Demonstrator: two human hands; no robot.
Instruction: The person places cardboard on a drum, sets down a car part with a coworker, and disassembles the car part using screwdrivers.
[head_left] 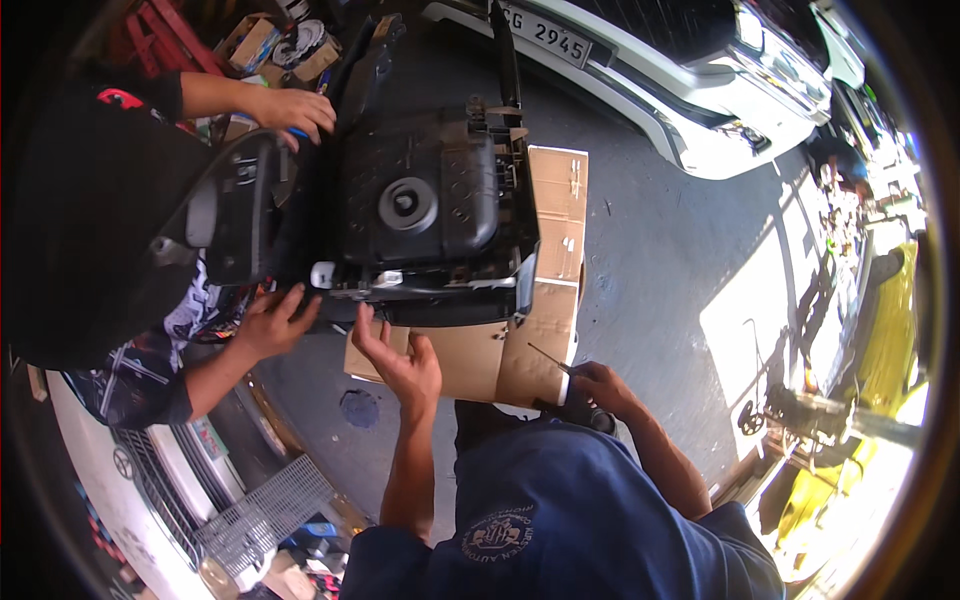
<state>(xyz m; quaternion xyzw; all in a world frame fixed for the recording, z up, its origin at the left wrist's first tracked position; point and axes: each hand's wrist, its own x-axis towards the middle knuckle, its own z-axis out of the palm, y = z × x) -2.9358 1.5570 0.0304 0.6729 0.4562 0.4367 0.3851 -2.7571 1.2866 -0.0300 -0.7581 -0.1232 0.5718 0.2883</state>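
Note:
A large black moulded plastic car part (425,150) with a grey ring-shaped piece (408,205) on it stands over a flattened cardboard box (470,365). My left hand (405,370) is open with its fingers spread, the fingertips right by the part's near edge; whether they touch it I cannot tell. In my right hand (603,388) is a thin-shafted screwdriver (548,356), its tip pointing left over the cardboard, apart from the black part. A co-worker's two hands (275,325) are at the left side of the part, one near and one far.
The co-worker in black (90,230) leans in from the left. A white car bumper (660,130) stands at the far right, and a white car front with a grille (150,490) is at the near left. Boxes (250,45) and a red metal frame (165,40) lie at the far left.

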